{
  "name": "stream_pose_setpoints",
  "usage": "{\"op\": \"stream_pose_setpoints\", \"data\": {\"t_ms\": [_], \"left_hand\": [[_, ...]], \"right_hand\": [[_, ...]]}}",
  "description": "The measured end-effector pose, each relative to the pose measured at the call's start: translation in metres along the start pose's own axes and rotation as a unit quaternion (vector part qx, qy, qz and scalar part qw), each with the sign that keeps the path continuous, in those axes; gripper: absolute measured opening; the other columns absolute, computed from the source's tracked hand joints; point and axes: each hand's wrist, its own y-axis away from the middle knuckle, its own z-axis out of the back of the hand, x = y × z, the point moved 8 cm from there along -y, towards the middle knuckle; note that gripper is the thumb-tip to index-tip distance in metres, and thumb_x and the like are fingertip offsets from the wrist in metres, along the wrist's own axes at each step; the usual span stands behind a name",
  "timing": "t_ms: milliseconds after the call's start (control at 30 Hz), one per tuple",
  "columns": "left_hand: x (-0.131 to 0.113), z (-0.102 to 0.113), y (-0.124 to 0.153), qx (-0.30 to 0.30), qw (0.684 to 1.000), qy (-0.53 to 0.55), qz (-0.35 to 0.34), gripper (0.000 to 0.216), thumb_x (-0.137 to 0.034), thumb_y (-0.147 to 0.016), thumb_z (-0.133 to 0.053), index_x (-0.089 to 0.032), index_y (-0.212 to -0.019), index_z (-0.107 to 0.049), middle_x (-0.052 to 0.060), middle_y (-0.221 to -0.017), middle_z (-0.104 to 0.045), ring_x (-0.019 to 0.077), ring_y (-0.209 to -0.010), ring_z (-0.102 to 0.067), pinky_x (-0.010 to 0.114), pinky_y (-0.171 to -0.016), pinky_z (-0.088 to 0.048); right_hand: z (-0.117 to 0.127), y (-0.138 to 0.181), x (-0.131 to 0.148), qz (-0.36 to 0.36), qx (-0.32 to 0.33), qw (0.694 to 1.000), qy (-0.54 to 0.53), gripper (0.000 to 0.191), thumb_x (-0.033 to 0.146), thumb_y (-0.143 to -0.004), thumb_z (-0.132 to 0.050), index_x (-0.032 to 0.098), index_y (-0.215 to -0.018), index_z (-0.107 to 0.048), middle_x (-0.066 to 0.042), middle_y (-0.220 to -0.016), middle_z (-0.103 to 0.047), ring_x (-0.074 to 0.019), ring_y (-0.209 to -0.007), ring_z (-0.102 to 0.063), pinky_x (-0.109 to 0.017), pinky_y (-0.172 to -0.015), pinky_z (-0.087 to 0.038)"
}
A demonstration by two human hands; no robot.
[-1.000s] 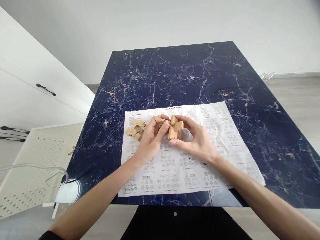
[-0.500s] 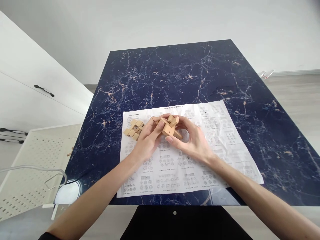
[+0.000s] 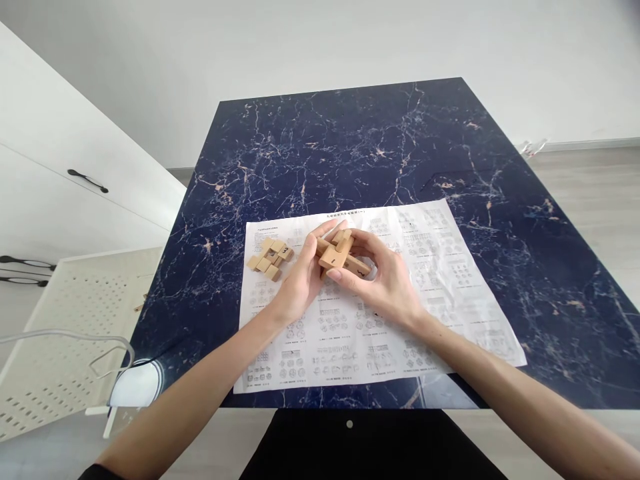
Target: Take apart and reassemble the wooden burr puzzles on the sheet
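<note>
Both hands hold a partly built wooden puzzle [image 3: 341,254] of pale interlocked bars, just above a printed instruction sheet [image 3: 440,280]. My left hand [image 3: 300,280] cups the puzzle from the left, fingers curled round its bars. My right hand [image 3: 387,280] grips it from the right and below, thumb and fingers closed on a bar. A second cluster of wooden pieces [image 3: 271,257] lies on the sheet's upper left corner, just left of my left hand.
The sheet lies on a dark blue marbled table [image 3: 350,147]. A white perforated rack [image 3: 55,333] with a wire handle stands low at the left, beside white cabinets [image 3: 60,180]. Grey floor shows at the right.
The puzzle has been turned in my hands and lowered slightly toward the sheet. Both hands kept their grip. The loose cluster has not moved.
</note>
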Motion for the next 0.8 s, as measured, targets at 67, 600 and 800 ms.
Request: {"op": "stream_pose_setpoints", "data": {"t_ms": [67, 600, 800], "left_hand": [[-0.0023, -0.0009, 0.0003, 0.004, 1.000, 0.004, 0.001, 0.050, -0.068, -0.111, -0.047, -0.037, -0.145, -0.065, 0.006, -0.155, -0.066, 0.0307, -0.142, -0.064, 0.050, -0.115, -0.059], [-0.0059, 0.0024, 0.0011, -0.020, 0.999, -0.035, -0.012, 0.031, -0.054, -0.112, -0.055, -0.030, -0.112, -0.075, 0.003, -0.157, -0.065, 0.0300, -0.147, -0.060, 0.046, -0.119, -0.056], [-0.0072, 0.0062, -0.0001, -0.025, 0.999, -0.022, -0.042, 0.030, -0.056, -0.112, -0.058, -0.029, -0.111, -0.073, 0.001, -0.159, -0.066, 0.0296, -0.157, -0.051, 0.051, -0.130, -0.042]], "right_hand": [[-0.0002, 0.0005, -0.0014, -0.013, 0.005, 1.000, -0.004, 0.073, 0.059, -0.079, -0.092, 0.024, -0.138, -0.068, -0.014, -0.134, -0.079, -0.0392, -0.126, -0.074, -0.059, -0.107, -0.061], [-0.0077, -0.0032, 0.0001, 0.037, 0.051, 0.997, 0.049, 0.075, 0.058, -0.079, -0.090, 0.020, -0.139, -0.064, -0.016, -0.130, -0.078, -0.0365, -0.115, -0.076, -0.055, -0.095, -0.064], [-0.0037, -0.0054, 0.0011, 0.036, 0.064, 0.996, 0.048, 0.067, 0.059, -0.083, -0.086, 0.019, -0.135, -0.068, -0.014, -0.120, -0.082, -0.0359, -0.108, -0.078, -0.051, -0.088, -0.065]]}}
